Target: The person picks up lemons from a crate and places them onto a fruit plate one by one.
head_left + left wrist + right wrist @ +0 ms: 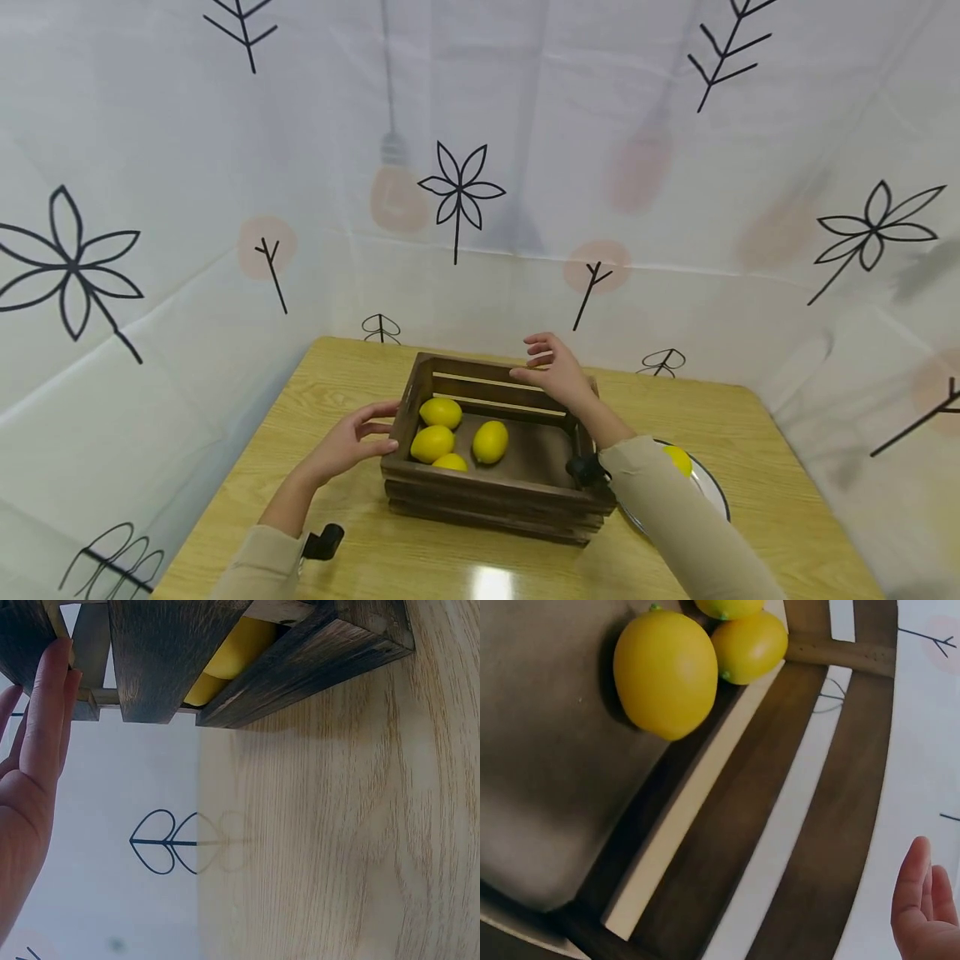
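Note:
A dark brown slatted wooden crate (495, 493) stands on the table with several yellow lemons inside, mostly at its left end. One lemon (491, 442) lies apart, nearer the middle of the crate's floor. My left hand (348, 442) rests its extended fingers on the crate's left side; the left wrist view shows those fingers (49, 727) along an outer slat (165, 652). Over the crate's back right part, my right hand (557, 377) hovers with loosely bent fingers and holds nothing. The right wrist view shows that hand (924, 919) beyond the back slats (810, 825).
Right of the crate, partly hidden by my right sleeve (675, 517), sits a white plate (722, 498) with a dark rim, bearing a lemon (678, 459). A patterned white curtain (517, 292) hangs behind and beside the wooden table (337, 367).

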Demonstrator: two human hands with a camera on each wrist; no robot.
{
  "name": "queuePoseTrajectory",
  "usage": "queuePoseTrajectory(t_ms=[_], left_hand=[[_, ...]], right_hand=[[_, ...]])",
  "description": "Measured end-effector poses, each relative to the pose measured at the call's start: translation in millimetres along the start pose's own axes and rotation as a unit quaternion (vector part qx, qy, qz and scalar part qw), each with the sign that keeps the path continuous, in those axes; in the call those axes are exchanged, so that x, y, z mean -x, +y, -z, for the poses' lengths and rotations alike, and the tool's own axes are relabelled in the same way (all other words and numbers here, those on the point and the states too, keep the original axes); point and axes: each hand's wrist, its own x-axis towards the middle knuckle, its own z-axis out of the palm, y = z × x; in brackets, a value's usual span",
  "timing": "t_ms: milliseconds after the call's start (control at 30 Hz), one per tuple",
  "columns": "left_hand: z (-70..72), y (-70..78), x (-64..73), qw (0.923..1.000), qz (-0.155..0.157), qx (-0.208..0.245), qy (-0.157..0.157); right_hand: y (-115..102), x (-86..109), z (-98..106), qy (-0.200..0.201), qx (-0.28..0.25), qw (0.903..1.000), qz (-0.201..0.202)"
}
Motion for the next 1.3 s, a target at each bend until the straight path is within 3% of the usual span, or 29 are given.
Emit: queuePoseTrajectory(t_ms=[367, 600, 867, 1300], left_hand=[[0.5, 2.3, 0.7, 1.0000, -0.002, -0.001, 0.000], [1.7, 1.1, 0.8, 1.0000, 0.001, -0.005, 0.002], [0.2, 2.9, 1.6, 1.0000, 0.001, -0.004, 0.003], [1.4, 0.6, 0.1, 1.0000, 0.000, -0.003, 0.003]], right_hand=[[17, -9.2, -26, -0.045, -0.007, 0.9989, -0.014], [18, -14.0, -29, -0.125, -0.005, 0.9920, 0.020], [28, -23.3, -36, -0.258, 0.017, 0.9637, 0.066], [37, -34.6, -41, -0.385, 0.094, 0.9170, 0.044]])
